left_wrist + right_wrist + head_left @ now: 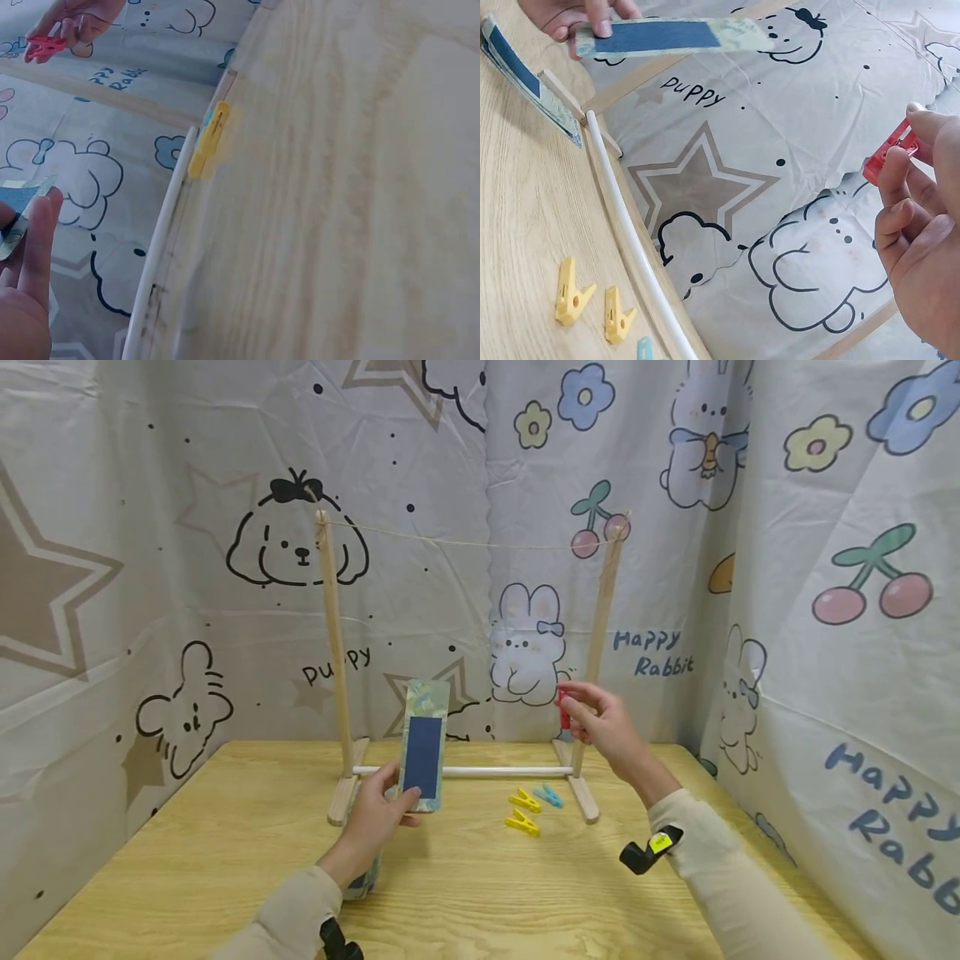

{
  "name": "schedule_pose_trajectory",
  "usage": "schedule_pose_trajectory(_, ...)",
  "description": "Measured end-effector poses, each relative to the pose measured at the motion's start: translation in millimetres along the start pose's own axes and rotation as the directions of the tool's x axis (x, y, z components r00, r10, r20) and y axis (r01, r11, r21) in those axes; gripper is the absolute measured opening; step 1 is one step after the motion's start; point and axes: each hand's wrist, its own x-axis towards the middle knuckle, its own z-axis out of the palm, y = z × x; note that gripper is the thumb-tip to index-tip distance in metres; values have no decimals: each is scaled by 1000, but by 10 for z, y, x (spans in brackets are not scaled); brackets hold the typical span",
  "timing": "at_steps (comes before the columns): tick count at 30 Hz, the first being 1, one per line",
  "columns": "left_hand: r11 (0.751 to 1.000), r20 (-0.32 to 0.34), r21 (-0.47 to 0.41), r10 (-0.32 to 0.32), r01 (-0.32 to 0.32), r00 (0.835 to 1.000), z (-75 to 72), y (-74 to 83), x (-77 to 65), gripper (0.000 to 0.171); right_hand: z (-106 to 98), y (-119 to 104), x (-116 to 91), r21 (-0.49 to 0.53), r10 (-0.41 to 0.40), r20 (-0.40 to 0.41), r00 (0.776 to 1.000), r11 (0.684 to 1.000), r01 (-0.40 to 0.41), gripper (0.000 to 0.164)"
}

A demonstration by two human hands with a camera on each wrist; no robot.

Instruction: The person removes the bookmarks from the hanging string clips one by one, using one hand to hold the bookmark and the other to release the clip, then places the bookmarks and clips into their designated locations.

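My left hand (pixel 377 806) pinches the lower end of a long, narrow card (pixel 423 752), pale green with a dark blue panel, held up above the table. To the right, my right hand (pixel 609 727) pinches a red clothespin (pixel 564 708) between thumb and fingers, near the right post. In the right wrist view the red clothespin (pixel 890 151) shows its spring between the fingertips. Behind both hands a string (pixel 465 542) runs between the tops of two wooden posts. More cards of the same look (pixel 532 79) lie stacked on the table by the left hand.
Two yellow clothespins (pixel 522 822) and a blue clothespin (pixel 548 796) lie on the wooden table (pixel 465 893) inside the right foot. The frame's wooden posts (pixel 334 643) stand on feet, joined by a white rod (pixel 506 772). Printed curtains (pixel 420 610) hang behind and on both sides.
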Motion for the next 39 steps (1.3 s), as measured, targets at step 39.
schedule_pose_trajectory(39,931,-158,154,-307,331,938,-602,-72,-571,42,383,1026,-618,-95,198,51,979,977,-192,35)
